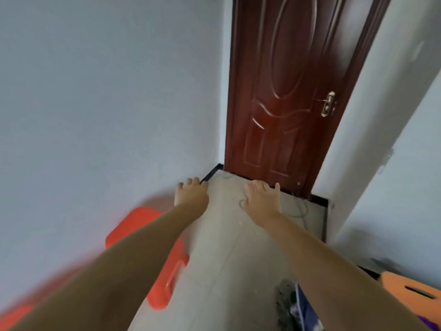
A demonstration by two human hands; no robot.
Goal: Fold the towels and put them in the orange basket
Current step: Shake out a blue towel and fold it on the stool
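Observation:
Both my arms reach forward over the floor. My left hand [191, 194] and my right hand [260, 199] are palm down with relaxed fingers, and neither holds anything. The orange basket [167, 278] lies on the floor at the lower left, partly hidden under my left forearm and blurred. At the bottom edge, next to my right forearm, lies dark grey and blue cloth [294, 306] that may be a towel.
A dark red door [286, 91] with a metal handle [328, 103] stands shut straight ahead. Pale walls close in on the left and right. An orange stool [410, 290] sits at the lower right. A thin cable [303, 211] lies on the grey tile floor.

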